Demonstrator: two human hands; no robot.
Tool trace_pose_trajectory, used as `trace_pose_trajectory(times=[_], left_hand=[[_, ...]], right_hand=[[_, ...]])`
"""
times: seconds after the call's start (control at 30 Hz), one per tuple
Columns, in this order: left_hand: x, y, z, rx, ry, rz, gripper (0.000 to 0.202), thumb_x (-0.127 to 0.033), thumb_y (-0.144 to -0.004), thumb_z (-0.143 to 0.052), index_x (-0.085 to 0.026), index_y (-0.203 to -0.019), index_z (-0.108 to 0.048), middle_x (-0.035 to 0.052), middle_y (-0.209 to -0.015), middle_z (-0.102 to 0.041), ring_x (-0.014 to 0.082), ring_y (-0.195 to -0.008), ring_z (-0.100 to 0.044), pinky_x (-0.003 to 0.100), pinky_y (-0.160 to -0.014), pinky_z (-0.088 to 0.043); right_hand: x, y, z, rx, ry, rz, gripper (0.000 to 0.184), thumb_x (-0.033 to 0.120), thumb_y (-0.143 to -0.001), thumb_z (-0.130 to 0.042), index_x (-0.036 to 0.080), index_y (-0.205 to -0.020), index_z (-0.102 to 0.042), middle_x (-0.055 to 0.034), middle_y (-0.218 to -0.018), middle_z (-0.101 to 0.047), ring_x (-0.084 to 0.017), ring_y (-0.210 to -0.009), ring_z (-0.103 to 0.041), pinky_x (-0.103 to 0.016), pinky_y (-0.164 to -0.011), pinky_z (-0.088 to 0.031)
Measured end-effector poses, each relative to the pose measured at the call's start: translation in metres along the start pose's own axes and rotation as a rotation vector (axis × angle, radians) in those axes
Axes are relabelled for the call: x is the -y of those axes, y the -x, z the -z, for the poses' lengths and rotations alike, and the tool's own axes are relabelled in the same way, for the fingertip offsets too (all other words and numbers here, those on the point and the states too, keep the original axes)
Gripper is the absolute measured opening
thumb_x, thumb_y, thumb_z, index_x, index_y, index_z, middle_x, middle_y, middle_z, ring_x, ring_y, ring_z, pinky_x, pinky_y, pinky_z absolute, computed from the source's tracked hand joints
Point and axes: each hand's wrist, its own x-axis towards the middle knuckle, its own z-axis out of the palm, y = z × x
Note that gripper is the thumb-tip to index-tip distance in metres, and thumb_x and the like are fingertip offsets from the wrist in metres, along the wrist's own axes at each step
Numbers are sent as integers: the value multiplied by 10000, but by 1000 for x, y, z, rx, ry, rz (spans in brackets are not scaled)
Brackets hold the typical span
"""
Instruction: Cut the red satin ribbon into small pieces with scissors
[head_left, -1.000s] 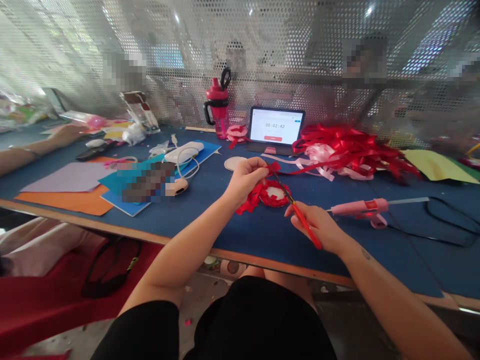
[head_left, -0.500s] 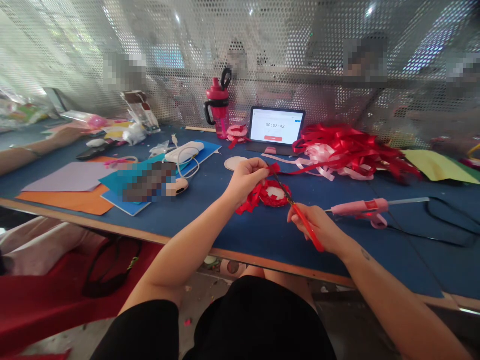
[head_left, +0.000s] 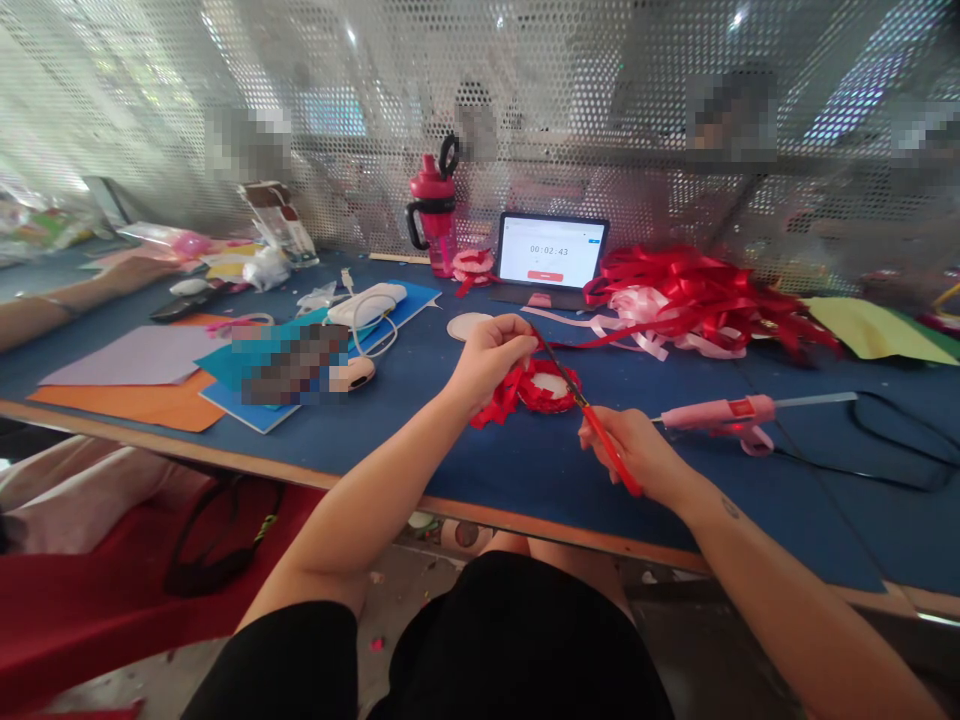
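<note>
Red ribbon rosette (head_left: pixel 549 392) lying flat on the blue surface (head_left: pixel 795 520), white centre showing, loose red tails trailing off at about 8 o'clock. Left hand (head_left: pixel 491 360) at 10 o'clock of it, just above and not on it, fingers pressed together, pinching a red ribbon strip (head_left: pixel 547 338). Right hand (head_left: pixel 630 450) at 4 o'clock, curled tight around the red handles of a pair of scissors (head_left: pixel 609 445), blades slanting up toward 11 o'clock, tips just beside the pinched ribbon. Blade gap too thin to tell.

Front wooden edge (head_left: pixel 480 520) of the surface at 6 o'clock, well below the rosette, both forearms crossing it. Perforated metal screen (head_left: pixel 480 90) along the back. Pink hot glue gun (head_left: pixel 720 413) at 3 o'clock, on its side near the right hand, black cord (head_left: pixel 892 470) looping off beyond it. Round pale felt disc (head_left: pixel 469 326) at 11 o'clock, near the left hand. Tablet (head_left: pixel 550 250) at 12 o'clock, timer reading 00:02:43. Heap of red and pale pink ribbons (head_left: pixel 697 290) at 2 o'clock, well apart from the rosette. Pink water bottle (head_left: pixel 433 215) behind, beside the tablet. Coloured paper sheets (head_left: pixel 127 355) at 9 o'clock. Another person's hand (head_left: pixel 127 270) far off at the left edge.
</note>
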Motion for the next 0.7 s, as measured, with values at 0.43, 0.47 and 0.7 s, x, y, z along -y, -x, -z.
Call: trace_pose_trajectory(times=[0.43,0.47,0.7], left_hand=[[7,0,0,162,56,-94,388,-65,-669,-551,-152,-1047,-539,5,-803,-623,77,-697,-542,197,-629,-416],[8,0,-1,170,17,-88,388,-59,-685,-544,-148,-1062,-539,17,-841,-632,81,-723,-550,208,-664,-427],[14,-1,-3,185,-66,-57,317,-187,-858,-442,-117,-1136,-577,99,-1031,-665,66,-679,-550,223,-667,-431]], right_hand=[[-15,-4,-7,-164,-438,22,502,636,-893,-395,171,-796,-555,69,-445,-420,-66,-323,-413,-170,-346,-363],[-15,-4,-7,-171,-460,17,505,641,-889,-401,170,-792,-556,70,-439,-420,-63,-316,-408,-166,-337,-359],[-17,-8,-8,-191,-571,-3,522,648,-883,-407,161,-805,-576,80,-395,-405,-60,-287,-390,-156,-305,-335]])
